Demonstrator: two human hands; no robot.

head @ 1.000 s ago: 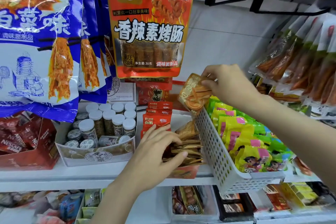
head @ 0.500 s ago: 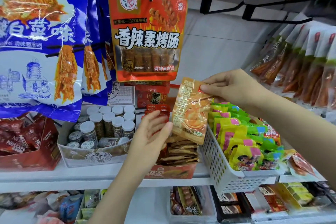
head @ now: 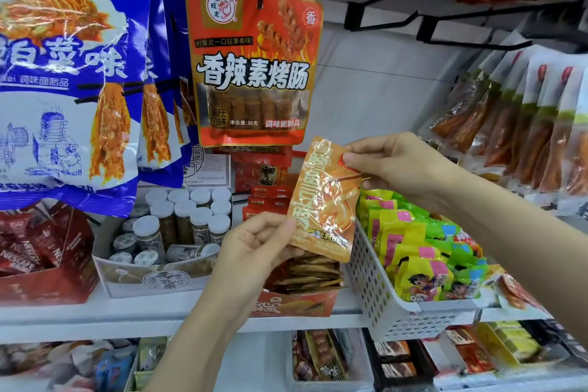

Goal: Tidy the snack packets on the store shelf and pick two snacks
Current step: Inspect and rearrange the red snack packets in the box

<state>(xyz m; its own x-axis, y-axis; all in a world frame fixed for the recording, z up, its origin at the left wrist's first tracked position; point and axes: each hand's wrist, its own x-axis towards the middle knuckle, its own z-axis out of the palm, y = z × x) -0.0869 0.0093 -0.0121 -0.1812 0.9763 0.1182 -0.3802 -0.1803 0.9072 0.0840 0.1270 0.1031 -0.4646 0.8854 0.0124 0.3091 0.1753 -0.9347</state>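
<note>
Counted in view: two hands (head: 254,245), one orange packet (head: 324,200) held between them, one white basket (head: 375,283), one red hanging packet (head: 254,64), and one box of white-capped jars (head: 152,277), jar count uncertain.
</note>
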